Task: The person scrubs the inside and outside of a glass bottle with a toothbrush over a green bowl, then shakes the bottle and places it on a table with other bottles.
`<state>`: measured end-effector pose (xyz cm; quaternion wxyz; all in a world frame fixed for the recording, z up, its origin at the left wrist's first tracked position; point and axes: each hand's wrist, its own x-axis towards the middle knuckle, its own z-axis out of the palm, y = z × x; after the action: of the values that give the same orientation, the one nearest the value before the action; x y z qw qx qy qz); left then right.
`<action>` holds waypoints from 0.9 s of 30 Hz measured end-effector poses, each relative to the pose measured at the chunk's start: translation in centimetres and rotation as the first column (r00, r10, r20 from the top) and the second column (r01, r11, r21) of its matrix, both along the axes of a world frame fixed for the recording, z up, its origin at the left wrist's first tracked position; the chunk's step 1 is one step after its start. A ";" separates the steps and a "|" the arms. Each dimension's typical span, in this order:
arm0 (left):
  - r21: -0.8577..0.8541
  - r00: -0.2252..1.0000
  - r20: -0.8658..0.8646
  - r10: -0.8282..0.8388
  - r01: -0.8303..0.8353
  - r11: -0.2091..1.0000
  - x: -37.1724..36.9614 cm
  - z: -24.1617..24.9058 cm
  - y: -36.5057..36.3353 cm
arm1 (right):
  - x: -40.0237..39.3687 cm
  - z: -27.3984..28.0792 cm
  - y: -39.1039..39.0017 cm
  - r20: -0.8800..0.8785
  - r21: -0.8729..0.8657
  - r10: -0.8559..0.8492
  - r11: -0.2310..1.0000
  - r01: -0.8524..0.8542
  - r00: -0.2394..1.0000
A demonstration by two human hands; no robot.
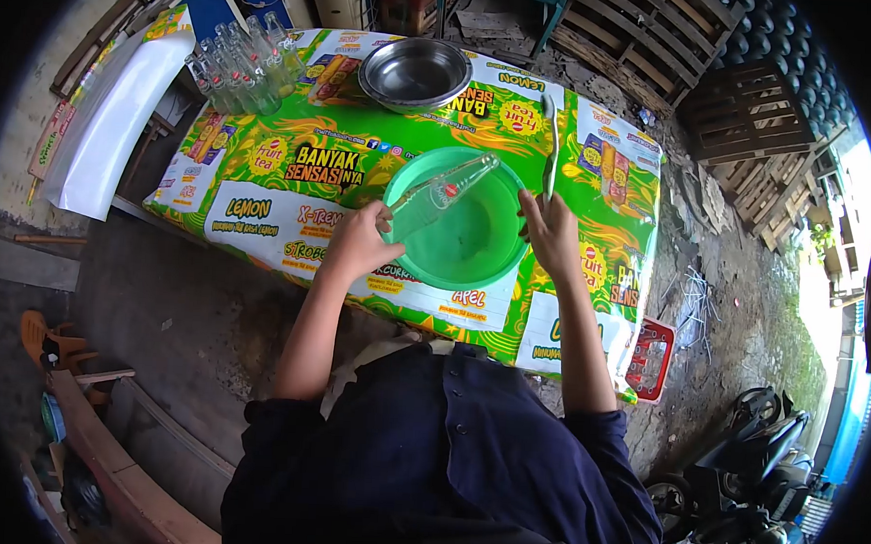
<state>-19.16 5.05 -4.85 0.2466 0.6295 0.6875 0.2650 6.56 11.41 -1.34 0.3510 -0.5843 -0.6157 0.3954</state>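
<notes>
— Two hands over the green basin [475, 264]?
— Yes. Left hand [359, 241] clamped round the base of a clear glass bottle [446, 193], held tilted, neck pointing up and away from the hand, across the basin's rim.
— And the right hand [551, 228]?
— Closed on the handle of a long bottle brush [550, 141], just right of the bottle, bristled end reaching away above the fingers, not touching the glass.
— Anything else on the surface [263, 216]?
— Sat on a green printed cover: a steel bowl [415, 72] beyond the basin, a cluster of empty glass bottles [240, 64] at the far left corner, well apart from both hands.
</notes>
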 end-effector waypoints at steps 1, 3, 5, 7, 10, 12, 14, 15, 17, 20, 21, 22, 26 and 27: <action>-0.032 0.999 -0.035 0.018 -0.019 0.999 0.1 0.2 0.0 | 0.4 -1.3 -0.6 0.107 0.062 0.002 0.998 -0.009 0.994; -0.090 0.993 -0.106 0.048 -0.057 0.994 0.7 0.7 0.2 | 0.8 -2.9 -2.1 0.195 0.115 -0.003 0.993 -0.020 0.981; -0.133 0.987 -0.148 0.059 -0.079 0.988 1.2 0.8 0.5 | 1.1 -4.2 -3.7 0.295 0.104 0.000 0.994 -0.032 0.956; -0.162 0.978 -0.200 0.066 -0.099 0.982 1.6 0.7 0.8 | 1.1 -4.7 -5.2 0.378 0.120 -0.012 0.992 -0.036 0.926; -0.161 0.956 -0.285 0.067 -0.117 0.980 1.9 0.2 1.1 | 0.8 -3.8 -6.7 0.514 0.117 -0.006 0.991 -0.063 0.858; -0.128 0.942 -0.328 0.063 -0.111 0.986 2.0 -0.6 1.5 | 0.7 -3.3 -7.2 0.581 0.096 0.019 0.991 -0.092 0.814; -0.144 0.938 -0.344 0.037 -0.092 0.985 2.2 -0.7 1.6 | 0.7 -3.8 -7.1 0.637 0.045 0.055 0.993 -0.108 0.769; -0.151 0.936 -0.352 0.026 -0.084 0.985 2.3 -0.7 1.7 | 0.6 -3.9 -7.0 0.660 0.013 0.072 0.994 -0.108 0.748; -0.153 0.926 -0.377 0.006 -0.069 0.986 2.6 -0.9 1.7 | 0.5 -4.0 -6.9 0.680 -0.042 0.111 0.993 -0.112 0.725; -0.086 0.931 -0.364 0.004 -0.038 0.996 2.9 -1.0 1.6 | 0.5 -4.0 -7.2 0.632 -0.038 0.110 0.993 -0.111 0.767; -0.049 0.937 -0.350 0.010 -0.029 0.998 2.9 -1.0 1.5 | 0.3 -3.5 -7.7 0.580 0.020 0.071 0.995 -0.101 0.811; -0.031 0.948 -0.319 0.007 -0.018 0.999 2.9 -0.9 1.5 | 0.1 -2.9 -8.0 0.524 0.078 0.035 0.993 -0.089 0.851; 0.120 0.989 -0.148 -0.006 0.024 0.993 2.3 -1.8 0.8 | -1.6 -3.9 -8.1 0.480 0.027 0.193 0.972 -0.235 0.856; 0.181 0.995 -0.095 -0.013 0.030 0.983 2.1 -2.4 0.6 | -1.7 -5.0 -7.5 0.533 0.011 0.157 0.981 -0.192 0.831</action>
<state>-17.10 5.62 -7.26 0.1584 0.6685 0.6642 0.2947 4.84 3.94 -6.39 0.1486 -0.6005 -0.7515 0.2293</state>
